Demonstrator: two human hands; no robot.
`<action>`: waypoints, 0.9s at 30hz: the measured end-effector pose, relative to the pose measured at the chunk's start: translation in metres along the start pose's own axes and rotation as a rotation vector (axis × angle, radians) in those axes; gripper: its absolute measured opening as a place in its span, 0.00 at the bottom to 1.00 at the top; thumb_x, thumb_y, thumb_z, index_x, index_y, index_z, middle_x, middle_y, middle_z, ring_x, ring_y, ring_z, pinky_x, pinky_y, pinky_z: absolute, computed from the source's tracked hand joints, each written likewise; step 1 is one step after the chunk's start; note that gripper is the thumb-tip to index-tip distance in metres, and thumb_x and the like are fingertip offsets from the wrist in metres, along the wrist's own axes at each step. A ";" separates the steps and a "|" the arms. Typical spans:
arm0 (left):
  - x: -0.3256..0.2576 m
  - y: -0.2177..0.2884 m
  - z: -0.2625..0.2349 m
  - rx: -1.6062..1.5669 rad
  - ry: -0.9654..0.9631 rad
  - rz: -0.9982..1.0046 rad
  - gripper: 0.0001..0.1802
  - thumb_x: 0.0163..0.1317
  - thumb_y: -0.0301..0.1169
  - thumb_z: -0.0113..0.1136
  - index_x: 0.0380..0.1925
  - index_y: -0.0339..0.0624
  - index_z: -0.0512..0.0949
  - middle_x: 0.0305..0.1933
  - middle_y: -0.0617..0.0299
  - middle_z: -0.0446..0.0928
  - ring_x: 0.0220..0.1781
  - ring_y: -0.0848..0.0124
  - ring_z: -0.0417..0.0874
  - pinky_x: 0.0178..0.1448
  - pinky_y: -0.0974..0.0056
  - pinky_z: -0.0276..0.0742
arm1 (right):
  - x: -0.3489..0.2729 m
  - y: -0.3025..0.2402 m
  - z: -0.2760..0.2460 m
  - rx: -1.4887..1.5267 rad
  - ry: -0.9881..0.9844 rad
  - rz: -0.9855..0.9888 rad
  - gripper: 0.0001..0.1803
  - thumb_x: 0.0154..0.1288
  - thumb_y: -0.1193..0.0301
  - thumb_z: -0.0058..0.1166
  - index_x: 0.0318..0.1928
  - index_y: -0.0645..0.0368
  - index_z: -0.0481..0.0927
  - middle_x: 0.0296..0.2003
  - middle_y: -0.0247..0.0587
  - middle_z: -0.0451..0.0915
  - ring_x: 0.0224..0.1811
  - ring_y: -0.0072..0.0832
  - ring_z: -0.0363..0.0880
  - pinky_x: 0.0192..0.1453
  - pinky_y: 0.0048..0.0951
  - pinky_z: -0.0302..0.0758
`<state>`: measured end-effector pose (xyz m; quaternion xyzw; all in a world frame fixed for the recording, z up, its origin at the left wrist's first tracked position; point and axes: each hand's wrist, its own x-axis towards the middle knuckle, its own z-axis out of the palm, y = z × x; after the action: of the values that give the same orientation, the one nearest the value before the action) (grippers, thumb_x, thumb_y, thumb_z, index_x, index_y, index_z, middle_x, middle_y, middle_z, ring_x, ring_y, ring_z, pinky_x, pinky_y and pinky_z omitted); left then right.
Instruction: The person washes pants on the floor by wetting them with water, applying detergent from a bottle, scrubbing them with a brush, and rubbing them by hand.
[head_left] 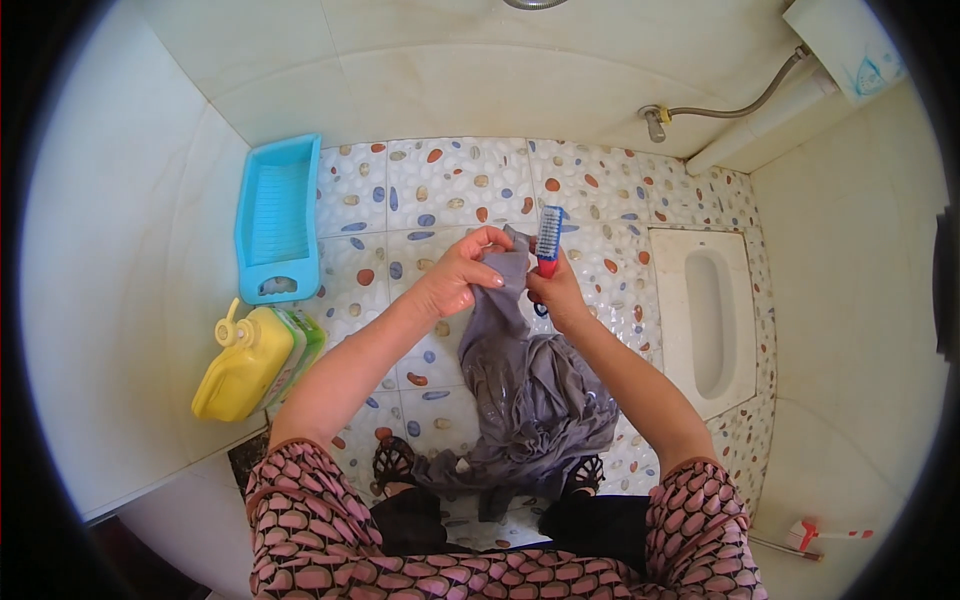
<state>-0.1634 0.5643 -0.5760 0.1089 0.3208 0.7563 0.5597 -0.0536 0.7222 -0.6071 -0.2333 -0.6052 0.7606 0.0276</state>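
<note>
- Bright, fairly even light fell, with soft shadows.
- Small glints dotted the pebble-patterned floor [455,165].
- Fisheye distortion bowed the walls [440,95] near the black rim.

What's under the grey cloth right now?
Pebble-patterned floor tiles show around the grey cloth; whatever lies directly beneath its bunched folds is covered and can't be seen.

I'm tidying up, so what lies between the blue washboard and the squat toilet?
The head view shows the left hand, grey cloth, brush and right hand, above pebble-patterned tiles.
</note>
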 end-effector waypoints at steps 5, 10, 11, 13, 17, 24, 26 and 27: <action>-0.009 0.003 -0.004 0.086 -0.031 -0.006 0.31 0.44 0.14 0.57 0.53 0.42 0.68 0.46 0.58 0.73 0.44 0.70 0.76 0.50 0.65 0.73 | 0.014 -0.015 0.023 0.224 0.133 -0.095 0.24 0.52 0.81 0.52 0.52 0.58 0.67 0.21 0.27 0.69 0.15 0.17 0.63 0.17 0.19 0.58; -0.006 0.019 -0.038 0.614 0.269 0.174 0.15 0.48 0.17 0.62 0.39 0.38 0.78 0.36 0.63 0.76 0.38 0.75 0.76 0.45 0.72 0.72 | 0.009 -0.060 -0.034 0.093 -0.062 0.045 0.15 0.57 0.72 0.59 0.44 0.61 0.74 0.21 0.28 0.69 0.14 0.14 0.59 0.16 0.18 0.55; -0.009 0.022 -0.046 0.614 0.273 0.175 0.15 0.48 0.17 0.62 0.39 0.38 0.78 0.36 0.63 0.76 0.38 0.75 0.76 0.45 0.72 0.72 | 0.005 -0.065 -0.041 0.009 -0.091 0.102 0.14 0.58 0.71 0.59 0.44 0.61 0.74 0.21 0.28 0.69 0.14 0.14 0.59 0.16 0.18 0.55; -0.014 0.026 -0.058 0.841 0.324 0.032 0.05 0.52 0.25 0.63 0.29 0.37 0.79 0.30 0.66 0.76 0.33 0.77 0.74 0.40 0.73 0.69 | -0.001 -0.076 -0.040 -0.078 -0.125 0.159 0.14 0.59 0.70 0.58 0.44 0.60 0.74 0.20 0.28 0.69 0.14 0.14 0.59 0.16 0.18 0.55; 0.000 0.028 -0.063 1.070 0.289 0.100 0.09 0.57 0.32 0.60 0.25 0.36 0.77 0.27 0.67 0.75 0.31 0.78 0.70 0.35 0.72 0.66 | 0.003 -0.087 -0.041 -0.496 -0.168 0.065 0.15 0.61 0.70 0.56 0.47 0.60 0.74 0.23 0.27 0.71 0.18 0.16 0.63 0.22 0.20 0.61; 0.054 0.086 -0.039 1.383 0.680 0.877 0.14 0.49 0.29 0.62 0.39 0.45 0.76 0.46 0.63 0.74 0.47 0.63 0.73 0.51 0.55 0.63 | 0.041 -0.083 -0.031 -0.233 0.211 -0.450 0.15 0.62 0.74 0.50 0.48 0.65 0.69 0.30 0.38 0.76 0.31 0.24 0.78 0.31 0.23 0.77; 0.055 0.075 -0.047 1.431 0.808 0.814 0.19 0.48 0.29 0.62 0.43 0.48 0.74 0.50 0.62 0.72 0.51 0.62 0.71 0.52 0.52 0.62 | 0.041 -0.078 -0.029 -0.200 0.263 -0.251 0.18 0.63 0.74 0.49 0.53 0.65 0.67 0.33 0.39 0.75 0.31 0.23 0.78 0.27 0.23 0.77; 0.054 0.065 -0.054 1.474 0.934 0.745 0.23 0.48 0.29 0.63 0.48 0.50 0.73 0.55 0.62 0.70 0.56 0.61 0.70 0.53 0.49 0.61 | 0.042 -0.068 -0.036 -0.222 0.275 -0.229 0.25 0.62 0.74 0.48 0.60 0.64 0.62 0.34 0.40 0.75 0.30 0.23 0.78 0.23 0.23 0.75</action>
<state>-0.2608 0.5834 -0.5884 0.2165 0.8536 0.4602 -0.1125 -0.0937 0.7861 -0.5631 -0.2664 -0.6984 0.6420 0.1704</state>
